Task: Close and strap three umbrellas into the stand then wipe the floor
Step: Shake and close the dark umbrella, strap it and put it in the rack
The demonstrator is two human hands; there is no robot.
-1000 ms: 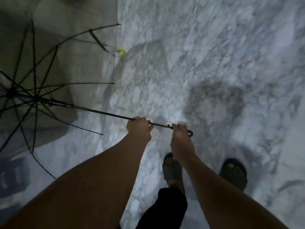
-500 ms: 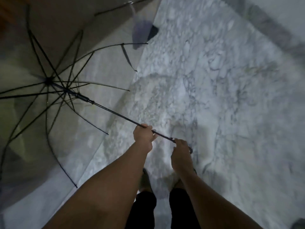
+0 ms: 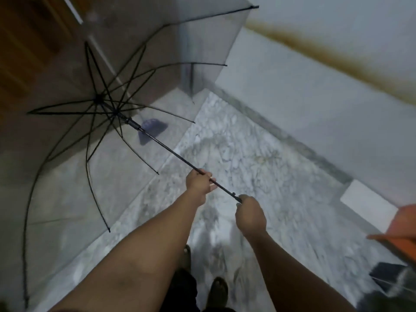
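A transparent umbrella with black ribs is spread open at the left, its canopy facing away from me. Its thin black shaft runs down to the right toward me. My left hand grips the shaft partway along. My right hand grips the handle end, which is hidden inside the fist. A blue-purple cloth-like thing shows through the canopy on the floor.
The floor is white-grey marble. A pale wall with a brown stain band runs along the right. A wooden door stands at the upper left. An orange object and a dark item sit at the right edge. My feet show below.
The view has swung up and right, bringing the wall and door into sight. The umbrella has tilted up, its shaft now pointing up-left. Both hands keep their hold.
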